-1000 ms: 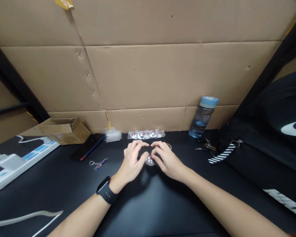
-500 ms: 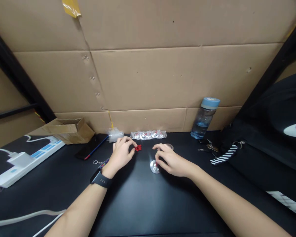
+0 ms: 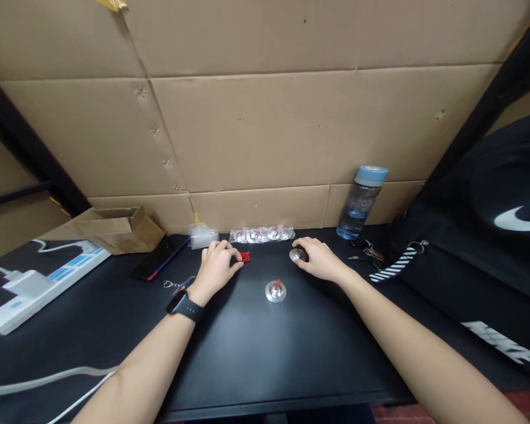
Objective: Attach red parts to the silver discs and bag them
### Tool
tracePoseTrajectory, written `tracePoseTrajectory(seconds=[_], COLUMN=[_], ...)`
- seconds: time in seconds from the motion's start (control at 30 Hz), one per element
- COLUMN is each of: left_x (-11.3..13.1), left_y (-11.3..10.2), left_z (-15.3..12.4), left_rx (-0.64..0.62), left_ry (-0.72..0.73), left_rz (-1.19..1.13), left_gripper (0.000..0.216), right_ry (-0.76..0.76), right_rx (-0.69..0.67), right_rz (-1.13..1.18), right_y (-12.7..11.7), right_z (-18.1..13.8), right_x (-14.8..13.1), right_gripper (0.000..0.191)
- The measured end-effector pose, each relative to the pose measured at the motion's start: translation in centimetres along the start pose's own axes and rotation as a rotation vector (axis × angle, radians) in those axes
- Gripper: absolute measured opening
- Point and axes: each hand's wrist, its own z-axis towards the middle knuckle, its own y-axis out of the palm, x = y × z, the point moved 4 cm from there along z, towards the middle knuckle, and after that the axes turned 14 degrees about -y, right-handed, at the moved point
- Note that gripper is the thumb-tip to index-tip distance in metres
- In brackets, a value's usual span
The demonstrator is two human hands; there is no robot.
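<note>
Head view, matching what I saw from where I stood, had both bare hands set well apart at a black table point(image 3: 247, 359). On the right, the right hand point(image 3: 320, 259) had its thumb and fingers closed about the rim of a shiny domed disc point(image 3: 297, 255). The left hand point(image 3: 217, 263), a dark watch point(image 3: 185, 305) on its wrist, had its fingers curled with the tips at a small red bundle point(image 3: 245, 257); I could not tell whether they pinched it or merely touched it. Between the hands and nearer lay a flat-rimmed metal disc point(image 3: 275, 291) with a red strap on top, touched by neither hand. On the far side, more discs lay in a row in clear wrapping point(image 3: 262, 234) before the cardboard wall point(image 3: 256, 135), and a blue-capped bottle point(image 3: 362, 201) stood to the right of them, near a bunch of keys point(image 3: 373, 253).
</note>
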Motion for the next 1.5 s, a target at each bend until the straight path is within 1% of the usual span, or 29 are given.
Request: tracePoseTrajectory(seconds=[0.07, 0.13, 0.33, 0.57, 0.63, 0.8, 0.87, 0.97, 1.03, 1.17, 1.23, 1.3, 1.37, 1.5], left_x=[-0.1, -0.2, -0.6, -1.0, -1.1, -1.7, -1.8, -1.6, -1.5, -1.1, -0.6, 0.1, 1.0, 2.8], left_y=[0.0, -0.2, -0.5, 0.0, -0.1, -1.0, -1.4, -1.4, -1.1, -0.6, -0.8, -1.1, -1.6, -2.1], left_z=[0.0, 0.0, 0.0, 0.1, 0.2, 0.0, -0.1, -0.1, -0.1, -0.1, -0.3, -0.6, -0.9, -1.6], left_rx=[-0.030, -0.027, -0.027, -0.046, -0.071, -0.179, -0.196, -0.203, -0.212, -0.282, -0.299, -0.290, -0.280, -0.226], left_ry=[0.003, 0.008, 0.005, -0.023, -0.023, 0.008, 0.031, 0.084, 0.122, 0.223, 0.268, 0.293, 0.277, 0.180], left_rz=[0.009, 0.011, 0.034, 0.055, 0.067, 0.094, 0.089, 0.039, 0.005, -0.062, -0.084, -0.129, -0.227, -0.414], left_gripper=[0.010, 0.010, 0.014, 0.015, 0.015, 0.009, 0.011, 0.016, 0.015, 0.010, 0.010, 0.012, 0.015, 0.014], right_ry=[-0.008, -0.017, -0.015, -0.044, -0.040, -0.024, -0.020, -0.033, -0.041, -0.033, -0.030, -0.036, -0.056, -0.111], right_rx=[-0.024, -0.020, 0.018, 0.016, 0.022, 0.075, 0.099, 0.124, 0.138, 0.161, 0.174, 0.202, 0.243, 0.332], right_rz=[0.048, 0.079, 0.103, 0.079, 0.099, 0.134, 0.134, 0.125, 0.119, 0.149, 0.184, 0.217, 0.254, 0.359], right_y=[0.4, 0.6, 0.7, 0.6, 0.5, -0.1, -0.4, -0.6, -0.8, -1.0, -1.1, -1.3, -1.6, -2.0], right_z=[0.0, 0.0, 0.0, 0.0, 0.0, 0.0, 0.0, 0.2, 0.3, 0.5, 0.5, 0.5, 0.5, 0.3], right_x=[0.4, 0.6, 0.9, 0.6, 0.5, 0.2, 0.0, -0.3, -0.5, -1.0, -1.4, -1.9, -2.6, -4.2], right_gripper=[0.033, 0.030, 0.021, 0.017, 0.016, 0.015, 0.015, 0.013, 0.013, 0.014, 0.017, 0.020, 0.023, 0.027])
